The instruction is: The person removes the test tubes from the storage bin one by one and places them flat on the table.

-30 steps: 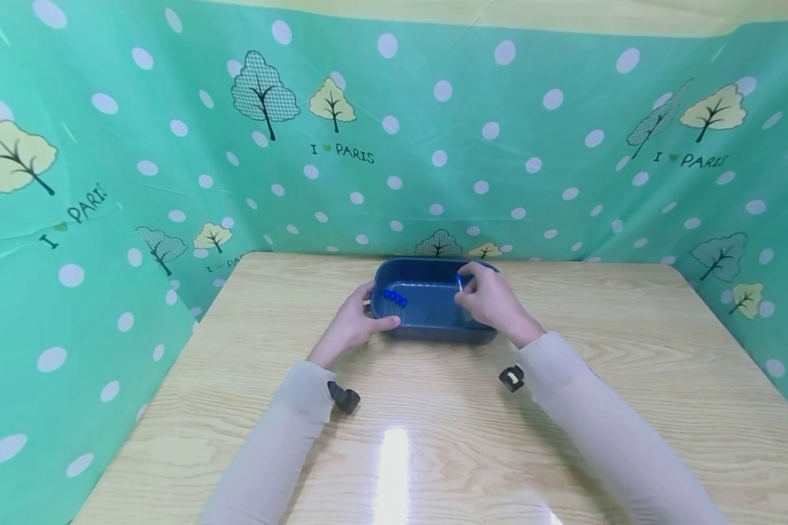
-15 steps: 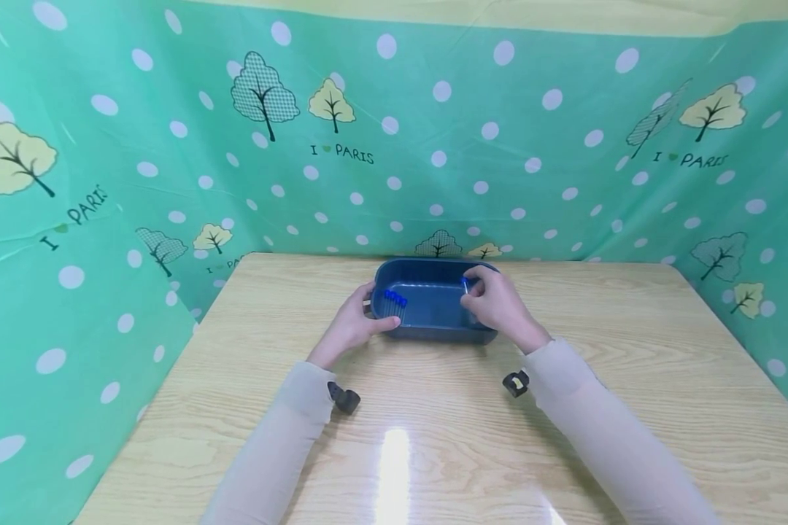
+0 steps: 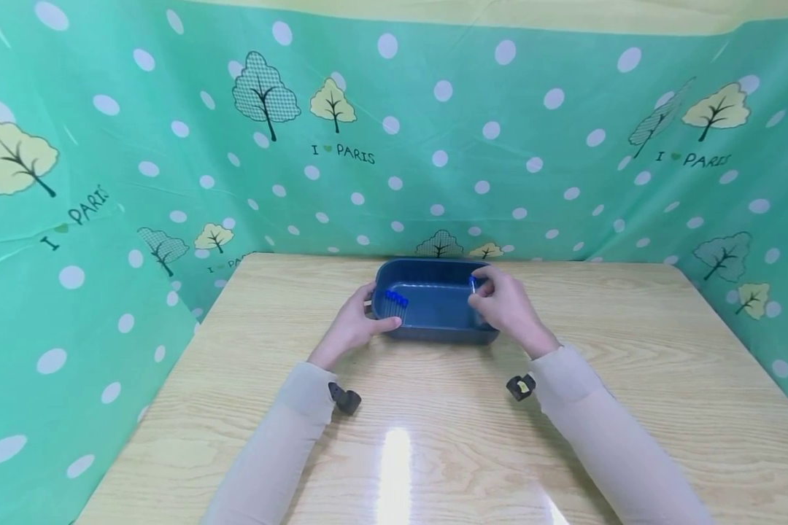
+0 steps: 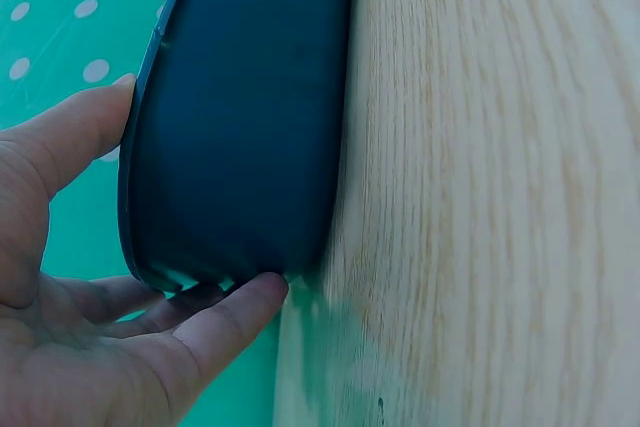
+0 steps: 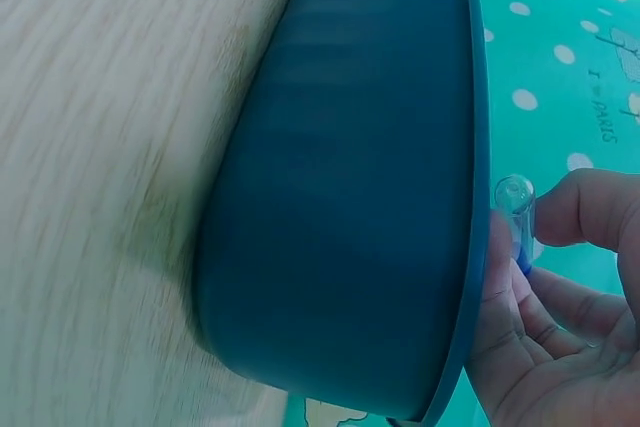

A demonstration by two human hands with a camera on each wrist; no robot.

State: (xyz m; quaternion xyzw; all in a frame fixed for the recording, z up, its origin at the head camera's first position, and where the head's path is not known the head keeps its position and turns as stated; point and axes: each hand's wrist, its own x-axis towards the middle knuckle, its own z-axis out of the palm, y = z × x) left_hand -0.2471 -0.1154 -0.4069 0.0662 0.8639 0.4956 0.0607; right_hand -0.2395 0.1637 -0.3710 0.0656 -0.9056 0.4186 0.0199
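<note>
A dark blue plastic basin [image 3: 436, 335] stands near the table's far edge. My left hand [image 3: 352, 323] grips its left end, the thumb [image 4: 85, 127] on the front rim and the fingers around the end wall. Inside, at the left, several blue-capped tubes [image 3: 396, 300] lean side by side. At the right end my right hand [image 3: 507, 302] pinches a small clear tube [image 5: 516, 209] with a rounded bottom and a blue cap [image 3: 473, 279]. In the right wrist view the tube shows just beyond the basin's rim, bottom end toward the camera. Its cap is partly hidden by fingers.
The wood-grain table [image 3: 427, 408] spreads in front of and beside the basin. A green dotted curtain [image 3: 394, 146] hangs close behind the basin and along both sides. Black bands with small mounts [image 3: 345, 399] sit at both wrists.
My right hand has shifted a little to the right along the basin, the tube still pinched in its fingers. The left hand, the basin and the leaning tubes stay where they were.
</note>
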